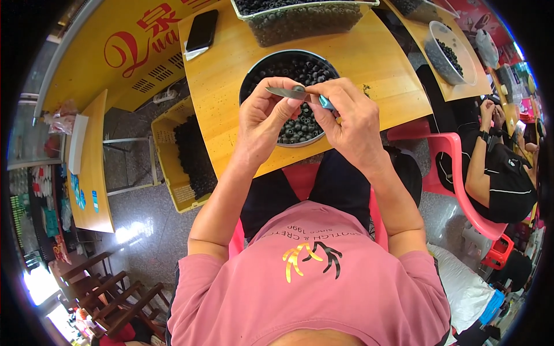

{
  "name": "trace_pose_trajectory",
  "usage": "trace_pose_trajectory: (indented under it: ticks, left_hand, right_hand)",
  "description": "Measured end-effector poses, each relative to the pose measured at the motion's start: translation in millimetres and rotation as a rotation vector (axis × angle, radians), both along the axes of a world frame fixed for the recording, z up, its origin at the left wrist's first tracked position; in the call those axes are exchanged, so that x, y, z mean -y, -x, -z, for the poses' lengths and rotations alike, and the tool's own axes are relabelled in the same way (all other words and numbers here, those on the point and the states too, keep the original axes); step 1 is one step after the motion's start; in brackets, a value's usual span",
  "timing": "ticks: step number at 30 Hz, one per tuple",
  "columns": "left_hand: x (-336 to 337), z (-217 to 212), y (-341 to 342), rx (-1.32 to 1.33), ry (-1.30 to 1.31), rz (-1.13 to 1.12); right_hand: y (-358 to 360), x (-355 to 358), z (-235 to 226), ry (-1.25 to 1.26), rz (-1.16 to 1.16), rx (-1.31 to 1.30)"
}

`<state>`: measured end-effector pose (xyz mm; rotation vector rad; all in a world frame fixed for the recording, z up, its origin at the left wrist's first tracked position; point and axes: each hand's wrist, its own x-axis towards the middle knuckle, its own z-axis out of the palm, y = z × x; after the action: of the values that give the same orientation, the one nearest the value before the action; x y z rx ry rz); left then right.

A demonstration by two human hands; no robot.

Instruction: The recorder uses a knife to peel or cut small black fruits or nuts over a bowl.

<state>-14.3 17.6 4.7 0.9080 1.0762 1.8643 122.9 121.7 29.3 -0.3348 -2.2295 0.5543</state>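
Both my hands meet above a round bowl (301,143) that holds many small dark round berry-like pieces (298,128). One such dark piece (298,89) sits at the fingertips of my left hand (258,121), which is closed on it. My right hand (355,124) grips a small knife by its blue handle (326,102). The knife's narrow blade (280,91) points left, across the piece and close to my left thumb. Fingers and blade hide part of the piece.
A clear plastic tub (306,27) of dark pieces stands beyond the bowl on the wooden table (381,69). A black phone (202,30) lies far left. A yellow crate (167,150) stands left on the floor. At right, another person (490,167) sits near a pink chair (456,167).
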Motion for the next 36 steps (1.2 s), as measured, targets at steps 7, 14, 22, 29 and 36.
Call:
trace_pose_trajectory:
  ticks: [7,14,22,29,36]
  left_hand:
    - [0.6,0.9,0.6,-0.031,0.020,-0.009]
    - [0.1,4.2,4.5,-0.066,0.001,0.000]
    - [5.9,-3.9,-1.7,-0.077,-0.048,0.014]
    - [4.2,2.5,2.4,0.019,0.010,-0.034]
    - [1.0,-2.5,-4.9,-0.180,-0.024,-0.088]
  right_hand:
    - [-0.7,-2.7,1.6,-0.039,0.014,-0.011]
    - [-0.3,-4.7,2.8,-0.065,0.022,-0.011]
    - [0.6,-10.2,6.6,-0.098,0.098,0.032]
    - [-1.7,0.4,-2.8,0.091,0.039,-0.018]
    - [-0.3,8.8,-13.7,0.878,-0.101,-0.012]
